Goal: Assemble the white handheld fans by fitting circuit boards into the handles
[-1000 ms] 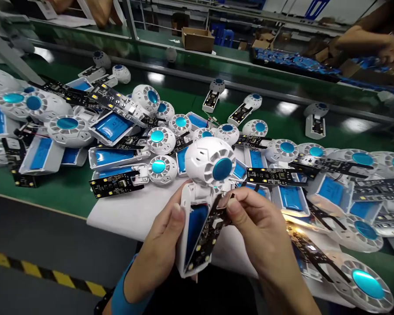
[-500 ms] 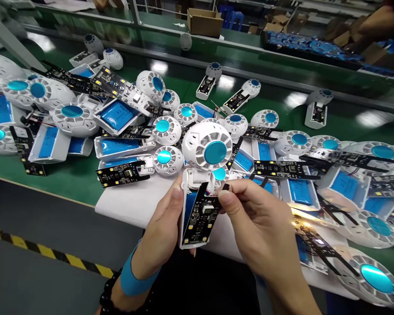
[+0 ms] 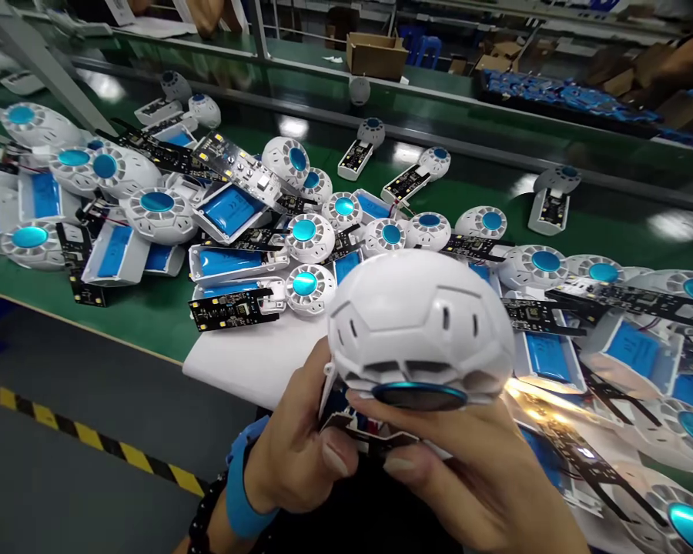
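Close to the camera I hold a white plastic device with a round, ball-patterned head [image 3: 419, 319] and a blue disc underneath. Its head now hides most of the housing below. My left hand [image 3: 300, 446] is closed around the left side of the housing [image 3: 326, 396], thumb on the edge of a black circuit board [image 3: 375, 440]. My right hand [image 3: 473, 469] is closed too, with its index finger under the head and its thumb at the board's near edge. A bit of blue and red shows inside the housing between the fingers.
Similar devices with open housings, blue battery packs [image 3: 231, 209] and loose-hanging circuit boards [image 3: 236, 309] crowd the green bench [image 3: 167, 300]. White paper [image 3: 248, 358] lies under the nearest ones. A lit board [image 3: 560, 431] glows at right. Behind stands a cardboard box [image 3: 375, 55].
The device has come up nearer the camera and tilted, its head toward me and its disc facing down. My left thumb has moved onto the board, and my right fingers have shifted under the head.
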